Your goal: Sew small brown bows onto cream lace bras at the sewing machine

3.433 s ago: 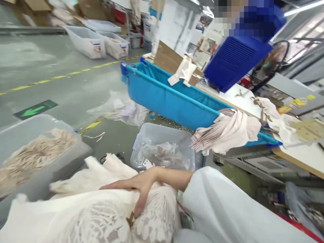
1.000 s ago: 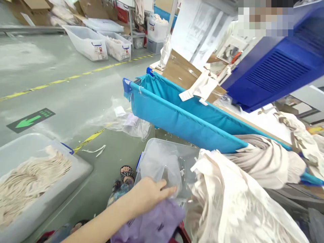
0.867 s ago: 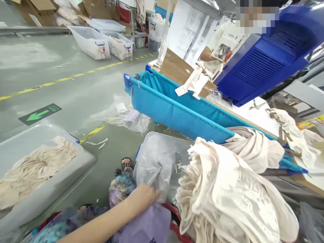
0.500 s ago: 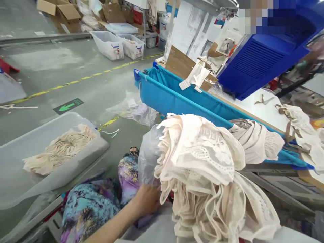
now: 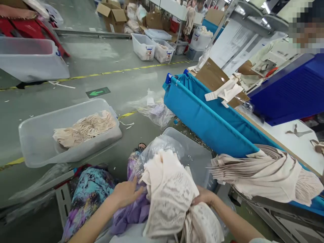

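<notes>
The lace bundle [image 5: 168, 197] lies at 6 o'clock, with a clear bin [image 5: 199, 158] just beyond it at 12. The right hand [image 5: 205, 196] grips its 3 o'clock edge. The left hand [image 5: 126, 193], fingers loosely spread, touches its 9 o'clock side above purple cloth [image 5: 131, 214].

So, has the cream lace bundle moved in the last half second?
Yes. The lace bundle has come down: it stood level with the top rail of the blue trough, and now lies below it, held by the right hand.
</notes>
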A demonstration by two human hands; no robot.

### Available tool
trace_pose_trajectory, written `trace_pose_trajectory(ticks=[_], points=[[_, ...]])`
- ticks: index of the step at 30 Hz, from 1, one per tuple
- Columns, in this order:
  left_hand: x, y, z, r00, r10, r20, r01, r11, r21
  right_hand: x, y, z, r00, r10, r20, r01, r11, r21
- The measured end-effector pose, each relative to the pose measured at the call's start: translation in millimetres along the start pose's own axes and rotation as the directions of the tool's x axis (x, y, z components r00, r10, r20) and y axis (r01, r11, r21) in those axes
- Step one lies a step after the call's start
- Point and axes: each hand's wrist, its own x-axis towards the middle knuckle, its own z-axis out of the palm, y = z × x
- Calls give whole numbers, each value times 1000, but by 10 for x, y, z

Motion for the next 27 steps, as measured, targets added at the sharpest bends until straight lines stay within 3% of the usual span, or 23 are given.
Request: trace_pose_trajectory(ticks=[2,5,10,14,18,22,24,27], points=[[39,-100,-15,997,-74,10,74,997,-3,-20,162,35,999,30,12,-29,999,-17],[183,-25,-38,990,-138,-30,139,990,21,-131,358,85,997,74,-31,-74,997,-27],[479,280,-65,996,-46,-70,44,998,-41,-269,466,139,994,73,-85,-76,997,-34],[694,245,-106,995,-52,-89,32,977,-210,-276,368,184,995,34,-89,-39,998,-48],[771,-134,-326,970,-152,-188,54,894,-444,-258,41,199,998,-63,-21,59,987,-149],[564,-480,-582,933,-199,-299,-40,770,-637,-182,-470,180,978,-166,128,193,952,-240],[382,-497,-640,929,-150,-339,-131,724,-677,-105,-764,170,966,-166,200,225,919,-325],[94,-335,-644,925,-18,-381,-266,685,-678,81,-1200,158,944,-113,309,249,858,-449]])
